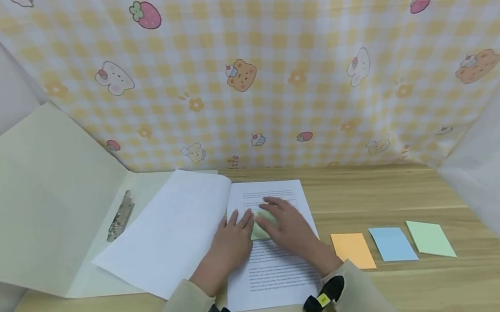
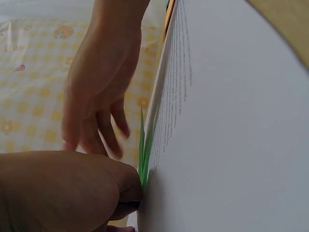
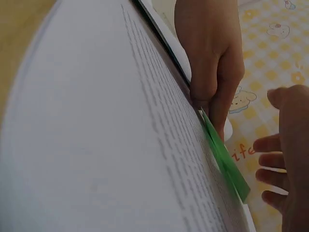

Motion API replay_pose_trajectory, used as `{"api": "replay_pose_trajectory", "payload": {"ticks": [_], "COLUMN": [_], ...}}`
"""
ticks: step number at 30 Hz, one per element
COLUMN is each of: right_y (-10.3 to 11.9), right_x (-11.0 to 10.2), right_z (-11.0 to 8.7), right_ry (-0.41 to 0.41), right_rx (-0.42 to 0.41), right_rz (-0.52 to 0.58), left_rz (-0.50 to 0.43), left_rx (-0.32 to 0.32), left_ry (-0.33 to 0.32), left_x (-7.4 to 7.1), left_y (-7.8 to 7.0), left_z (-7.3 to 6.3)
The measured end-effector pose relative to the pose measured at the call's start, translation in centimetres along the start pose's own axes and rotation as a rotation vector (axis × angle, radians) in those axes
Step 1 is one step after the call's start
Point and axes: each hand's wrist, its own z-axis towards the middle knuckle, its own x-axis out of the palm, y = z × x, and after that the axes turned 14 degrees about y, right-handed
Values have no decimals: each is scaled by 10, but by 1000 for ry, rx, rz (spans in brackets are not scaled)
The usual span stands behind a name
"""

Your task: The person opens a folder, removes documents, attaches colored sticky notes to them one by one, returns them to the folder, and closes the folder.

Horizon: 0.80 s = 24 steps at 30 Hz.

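A printed page [image 1: 284,278] of a paper stack lies on the table, with a green sticky note [image 1: 259,233] on its text. My left hand [image 1: 233,245] presses the note's left side with its fingertips, its fingers extended. Over the note's right part is my right hand [image 1: 294,229], its fingers spread and loosely bent. In the right wrist view, that hand is lifted clear of the paper and holds nothing. Both wrist views show the green note [image 3: 227,169] edge-on, partly raised from the page. The left fingertips cover some of it.
A turned-back white sheet [image 1: 170,224] lies to the left, over an open pale folder [image 1: 47,205] with a metal clip [image 1: 120,216]. Right of the page lie orange [image 1: 354,251], blue [image 1: 392,244] and green [image 1: 431,239] sticky notes. A checked cloth [image 1: 271,98] hangs behind.
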Motion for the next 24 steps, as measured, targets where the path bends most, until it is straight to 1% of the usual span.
{"api": "replay_pose_trajectory", "payload": {"ticks": [2, 4, 6, 8, 12, 18, 22, 24], "right_y": [3, 4, 5, 6, 7, 9, 11, 9], "right_x": [3, 7, 11, 13, 16, 18, 19, 18], "right_z": [-2, -3, -5, -7, -10, -10, -9, -10], "right_ry": [111, 220, 291, 331, 349, 334, 330, 320], "right_rx": [-70, -100, -110, -102, -93, -89, -53, -27], "right_rz": [51, 79, 87, 78, 44, 46, 29, 4], "left_rz": [6, 4, -15, -50, -110, -138, -165, -180], "left_rx": [6, 14, 22, 30, 42, 45, 49, 53], "left_ry": [2, 10, 19, 29, 31, 48, 53, 49], "left_x": [1, 0, 1, 1, 1, 1, -1, -2], "left_y": [1, 1, 2, 1, 1, 5, 7, 8], "left_z": [-1, -3, -4, -5, -4, -3, -4, -2]}}
